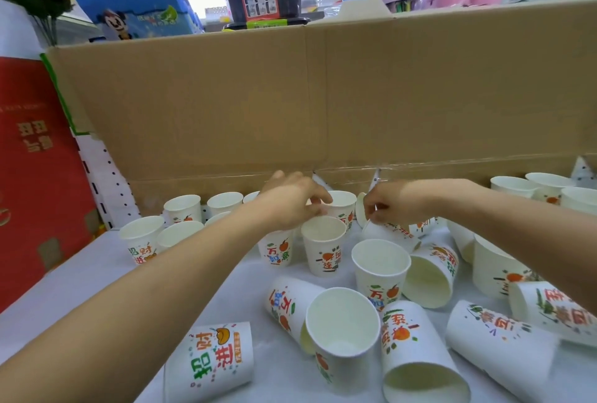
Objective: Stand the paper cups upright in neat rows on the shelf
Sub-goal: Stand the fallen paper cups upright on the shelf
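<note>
White paper cups with coloured print cover the white shelf (80,273). Several stand upright at the back left (181,207) and in the middle (323,242). Others lie on their sides at the front (210,360) and right (497,341). My left hand (290,200) reaches over the middle cups, its fingers curled on the rim of an upright cup (342,208) by the cardboard. My right hand (387,202) pinches the base of a tipped cup (386,234) just right of it.
A tall cardboard wall (323,95) closes the back of the shelf. A red box (35,160) stands at the left. More upright cups (517,186) stand at the far right. Toys and boxes fill the space behind the cardboard.
</note>
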The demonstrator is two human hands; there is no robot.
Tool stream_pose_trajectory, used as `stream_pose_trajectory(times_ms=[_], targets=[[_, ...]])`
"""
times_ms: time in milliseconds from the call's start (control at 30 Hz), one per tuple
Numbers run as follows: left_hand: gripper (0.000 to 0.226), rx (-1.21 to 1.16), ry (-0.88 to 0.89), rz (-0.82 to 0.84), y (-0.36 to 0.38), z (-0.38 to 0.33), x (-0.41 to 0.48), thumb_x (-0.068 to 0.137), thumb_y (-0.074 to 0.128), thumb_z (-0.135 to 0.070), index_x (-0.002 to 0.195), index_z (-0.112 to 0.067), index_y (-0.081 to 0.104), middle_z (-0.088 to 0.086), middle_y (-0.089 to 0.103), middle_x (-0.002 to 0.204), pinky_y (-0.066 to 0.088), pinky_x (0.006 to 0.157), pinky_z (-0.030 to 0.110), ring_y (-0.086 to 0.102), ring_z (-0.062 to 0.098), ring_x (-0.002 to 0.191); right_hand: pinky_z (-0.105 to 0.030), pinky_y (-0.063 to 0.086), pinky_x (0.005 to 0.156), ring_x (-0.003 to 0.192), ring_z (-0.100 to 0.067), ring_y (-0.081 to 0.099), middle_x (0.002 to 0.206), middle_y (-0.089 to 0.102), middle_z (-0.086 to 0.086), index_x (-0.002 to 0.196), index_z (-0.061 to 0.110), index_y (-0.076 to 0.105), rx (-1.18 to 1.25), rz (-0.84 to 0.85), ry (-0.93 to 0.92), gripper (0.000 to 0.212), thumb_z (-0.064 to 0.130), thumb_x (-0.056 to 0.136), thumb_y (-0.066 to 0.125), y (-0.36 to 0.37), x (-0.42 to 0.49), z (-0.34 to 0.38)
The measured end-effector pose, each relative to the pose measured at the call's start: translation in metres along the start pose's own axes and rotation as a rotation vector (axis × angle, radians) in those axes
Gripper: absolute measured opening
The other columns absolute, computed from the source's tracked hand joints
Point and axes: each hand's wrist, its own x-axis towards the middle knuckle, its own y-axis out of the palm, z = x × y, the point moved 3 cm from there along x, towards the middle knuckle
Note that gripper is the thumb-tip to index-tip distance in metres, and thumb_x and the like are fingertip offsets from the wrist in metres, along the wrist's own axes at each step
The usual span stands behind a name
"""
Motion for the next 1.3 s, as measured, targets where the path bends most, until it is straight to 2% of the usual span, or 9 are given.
stream_pose_trajectory(times_ms=[100,233,367,567,733,867,1000,1133,1300], targets=[[0.030,-0.152,0.064,-0.090,-0.004,0.003,-0.022,0.099,0.046,-0.044,0.111,-0.031,0.070,-0.018,0.067,0.113,0.033,0.097,0.036,0.052,0.008,0.107,-0.027,0.041,0.058,0.064,-0.013,0.052,0.075,0.058,0.006,0.088,0.018,0.064,0.062,-0.158,-0.045,0.013,0.020,0.093,0.052,-0.010,-0.008,-0.005],[0.030,-0.120,0.087,-0.056,0.003,0.008,-0.041,0.085,0.059,-0.059,0.104,-0.039,0.071,-0.021,0.066,0.106,0.032,0.090,0.030,0.047,0.004,0.106,-0.033,0.048,0.061,0.062,-0.008,0.053,0.067,0.057,0.012,0.068,0.030,0.059,0.105,-0.355,-0.082,0.020,0.025,0.087,0.060,-0.013,-0.016,-0.002],[0.017,-0.072,0.096,-0.074,0.004,0.005,-0.038,0.087,0.066,-0.043,0.101,-0.036,0.074,-0.022,0.068,0.102,0.024,0.086,0.027,0.045,0.002,0.100,-0.032,0.049,0.059,0.061,-0.009,0.053,0.060,0.054,0.015,0.065,0.029,0.060,0.097,-0.382,-0.085,0.018,0.027,0.083,0.064,-0.001,-0.015,0.007],[0.021,-0.067,0.005,-0.068,0.005,0.007,-0.041,0.087,0.066,-0.044,0.108,-0.042,0.069,-0.018,0.066,0.112,0.034,0.099,0.034,0.047,0.011,0.114,-0.028,0.045,0.057,0.070,-0.012,0.058,0.073,0.061,0.013,0.087,0.027,0.073,0.079,-0.355,-0.122,0.017,0.040,0.088,0.063,0.004,-0.015,0.013],[0.035,-0.199,-0.065,-0.119,-0.020,-0.010,-0.080,0.089,0.061,-0.046,0.124,-0.037,0.062,-0.018,0.059,0.127,0.036,0.100,0.030,0.044,0.001,0.120,-0.030,0.050,0.067,0.076,-0.003,0.058,0.085,0.064,0.017,0.100,0.032,0.072,0.243,-0.501,-0.220,0.026,0.048,0.089,0.054,-0.006,-0.043,0.023],[0.039,-0.437,-0.155,-0.167,-0.029,-0.009,-0.142,0.084,0.056,-0.056,0.120,-0.042,0.062,-0.029,0.057,0.124,0.035,0.090,0.008,0.044,-0.015,0.114,-0.019,0.047,0.075,0.094,0.007,0.057,0.101,0.062,0.027,0.112,0.038,0.066,0.457,-0.382,-0.372,0.051,0.068,0.077,0.044,-0.004,-0.083,0.051],[0.054,-0.536,-0.235,-0.156,-0.027,0.008,-0.198,0.077,0.048,-0.070,0.125,-0.047,0.057,-0.037,0.051,0.125,0.035,0.089,0.011,0.041,-0.020,0.118,-0.005,0.040,0.080,0.111,0.021,0.041,0.114,0.048,0.043,0.120,0.057,0.048,0.387,-0.223,-0.390,0.058,0.083,0.069,0.040,0.005,-0.118,0.081],[0.076,-0.590,-0.292,-0.028,-0.013,0.030,-0.232,0.065,0.052,-0.086,0.134,-0.054,0.043,-0.041,0.045,0.130,0.032,0.095,0.014,0.034,-0.024,0.121,-0.025,0.035,0.106,0.125,0.009,0.037,0.137,0.039,0.034,0.136,0.051,0.037,0.276,-0.170,-0.301,0.077,0.084,0.066,0.034,0.007,-0.127,0.111],[0.102,-0.626,-0.384,0.158,0.004,0.041,-0.253,0.052,0.063,-0.085,0.141,-0.055,0.022,-0.031,0.040,0.138,0.030,0.101,0.023,0.036,-0.006,0.129,-0.036,0.040,0.102,0.124,-0.015,0.047,0.140,0.048,0.010,0.139,0.034,0.040,0.108,-0.125,-0.109,0.085,0.083,0.070,0.029,-0.002,-0.110,0.148]])
